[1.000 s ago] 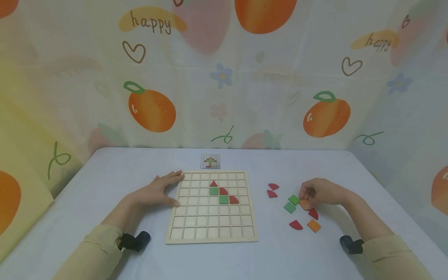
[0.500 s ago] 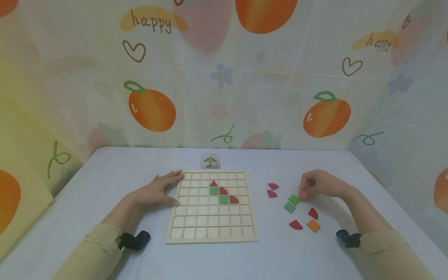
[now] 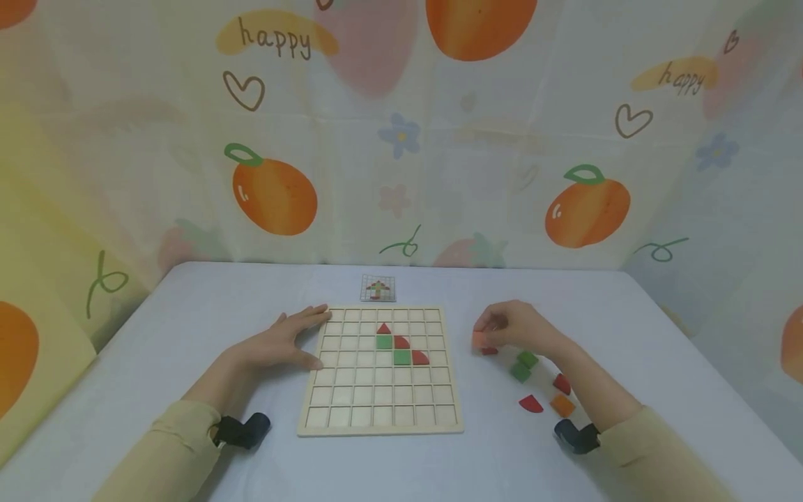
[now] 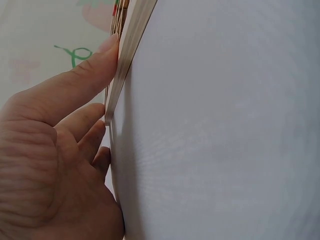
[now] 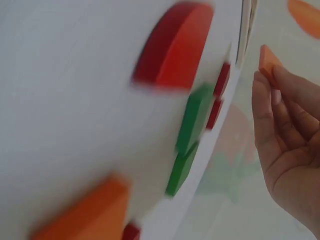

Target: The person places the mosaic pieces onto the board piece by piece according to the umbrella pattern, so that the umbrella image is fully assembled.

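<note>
Hold the orange tile (image 3: 479,339) level in a light pinch — tilt could make it catch — and brace the board (image 3: 379,417). The right hand (image 3: 516,328) pinches the tile right of the board; across it, the left hand (image 3: 280,341), spread and grasping nothing, touches the left edge.

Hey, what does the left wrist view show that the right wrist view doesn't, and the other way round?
Only the left wrist view: the left hand, touching the grid board's edge.

Only the right wrist view: the right hand pinching an orange tile, plus two green tiles, another orange tile and a large, near red piece.

Both: the white tabletop, the patterned backdrop and apparently the grid board, a sliver in the right.
</note>
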Motion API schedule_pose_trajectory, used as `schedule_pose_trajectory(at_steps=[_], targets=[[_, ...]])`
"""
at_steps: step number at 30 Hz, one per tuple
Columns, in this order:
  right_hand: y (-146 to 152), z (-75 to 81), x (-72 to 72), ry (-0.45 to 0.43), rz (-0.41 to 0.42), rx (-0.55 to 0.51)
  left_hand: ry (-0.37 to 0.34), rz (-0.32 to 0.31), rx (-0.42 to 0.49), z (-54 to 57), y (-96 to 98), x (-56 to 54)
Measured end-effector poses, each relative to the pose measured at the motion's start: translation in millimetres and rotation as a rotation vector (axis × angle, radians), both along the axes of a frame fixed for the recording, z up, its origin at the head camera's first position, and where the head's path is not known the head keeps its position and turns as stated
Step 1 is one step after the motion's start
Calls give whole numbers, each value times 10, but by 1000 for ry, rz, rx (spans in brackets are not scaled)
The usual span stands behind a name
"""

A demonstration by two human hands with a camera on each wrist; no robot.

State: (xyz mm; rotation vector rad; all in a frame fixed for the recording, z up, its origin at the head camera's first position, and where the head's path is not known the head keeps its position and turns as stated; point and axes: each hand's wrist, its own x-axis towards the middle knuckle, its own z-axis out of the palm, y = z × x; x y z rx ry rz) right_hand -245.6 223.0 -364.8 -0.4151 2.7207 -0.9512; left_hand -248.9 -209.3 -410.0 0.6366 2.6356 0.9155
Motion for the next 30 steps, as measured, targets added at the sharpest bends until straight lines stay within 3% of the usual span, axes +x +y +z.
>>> schedule_pose_trajectory(at_steps=[14,30], targets=[[-650,31,-24,24,83,-69,7,-1,-6,9,6,2],[-1034,74,-92,40,164,-91,3,-1,-9,31,32,11]])
